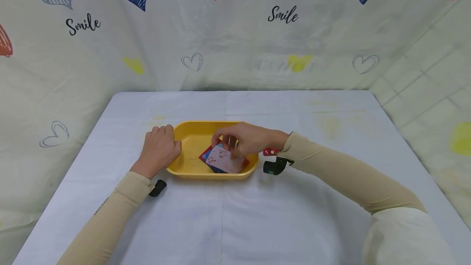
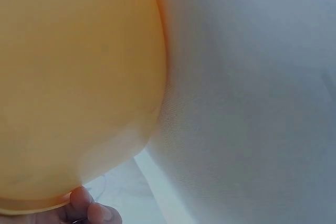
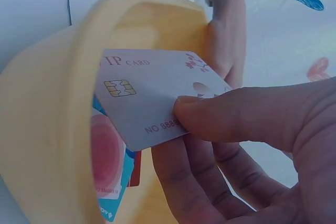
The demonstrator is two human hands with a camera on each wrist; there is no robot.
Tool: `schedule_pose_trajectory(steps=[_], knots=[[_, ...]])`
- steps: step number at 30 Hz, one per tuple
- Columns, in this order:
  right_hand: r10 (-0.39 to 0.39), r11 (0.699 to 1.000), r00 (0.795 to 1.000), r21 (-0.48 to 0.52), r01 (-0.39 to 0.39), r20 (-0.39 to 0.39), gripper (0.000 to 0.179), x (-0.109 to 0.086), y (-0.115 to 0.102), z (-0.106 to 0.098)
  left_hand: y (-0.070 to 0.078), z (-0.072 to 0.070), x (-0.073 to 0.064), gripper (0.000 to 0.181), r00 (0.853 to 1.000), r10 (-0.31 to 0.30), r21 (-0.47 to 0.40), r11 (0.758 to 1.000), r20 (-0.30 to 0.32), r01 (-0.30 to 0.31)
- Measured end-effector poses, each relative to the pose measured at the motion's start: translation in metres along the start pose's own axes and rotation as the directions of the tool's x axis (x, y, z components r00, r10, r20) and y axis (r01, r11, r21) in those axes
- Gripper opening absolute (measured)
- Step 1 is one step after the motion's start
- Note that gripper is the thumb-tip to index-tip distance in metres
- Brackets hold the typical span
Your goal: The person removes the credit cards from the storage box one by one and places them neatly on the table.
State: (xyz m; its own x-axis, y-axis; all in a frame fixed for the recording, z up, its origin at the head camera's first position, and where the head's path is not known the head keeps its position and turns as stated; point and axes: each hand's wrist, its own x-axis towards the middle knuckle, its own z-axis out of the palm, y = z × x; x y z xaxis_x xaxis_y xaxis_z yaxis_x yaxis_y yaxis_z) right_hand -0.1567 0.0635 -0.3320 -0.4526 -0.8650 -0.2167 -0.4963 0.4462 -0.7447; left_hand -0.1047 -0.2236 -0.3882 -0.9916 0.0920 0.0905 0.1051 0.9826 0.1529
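Observation:
A pale pink VIP card [image 3: 139, 95] with a gold chip is pinched between the thumb and fingers of my right hand [image 1: 247, 137]. That hand reaches in over the right part of a yellow tray [image 1: 206, 176]. Below the held card, several other cards [image 3: 107, 156] with pink, blue and red showing lie in the tray, partly covered by it. My left hand [image 1: 158, 150] grips the tray's left end, fingers curled at the rim; in the left wrist view its fingertips [image 2: 100, 212] show at the tray's edge.
A red and white item [image 1: 270, 152] lies on the table just right of the tray, partly hidden by the right wrist. White cloth covers the table [image 1: 191, 224]. Behind it hangs a curtain [image 1: 235, 32] printed with hearts.

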Motion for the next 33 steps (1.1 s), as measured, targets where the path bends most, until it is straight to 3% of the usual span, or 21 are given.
schedule_pose_trajectory(steps=[15,33], knots=[[-0.011,1.0,0.997,0.018,0.012,-0.073,0.041,-0.016,-0.001,-0.004,0.001,-0.004,-0.001,0.022,0.998,-0.02,-0.012,1.0,0.052,0.021],[0.01,0.998,0.984,0.062,0.001,-0.18,0.046,-0.033,0.001,-0.01,0.004,-0.003,-0.002,0.022,0.999,-0.016,-0.017,1.0,0.048,0.016]])
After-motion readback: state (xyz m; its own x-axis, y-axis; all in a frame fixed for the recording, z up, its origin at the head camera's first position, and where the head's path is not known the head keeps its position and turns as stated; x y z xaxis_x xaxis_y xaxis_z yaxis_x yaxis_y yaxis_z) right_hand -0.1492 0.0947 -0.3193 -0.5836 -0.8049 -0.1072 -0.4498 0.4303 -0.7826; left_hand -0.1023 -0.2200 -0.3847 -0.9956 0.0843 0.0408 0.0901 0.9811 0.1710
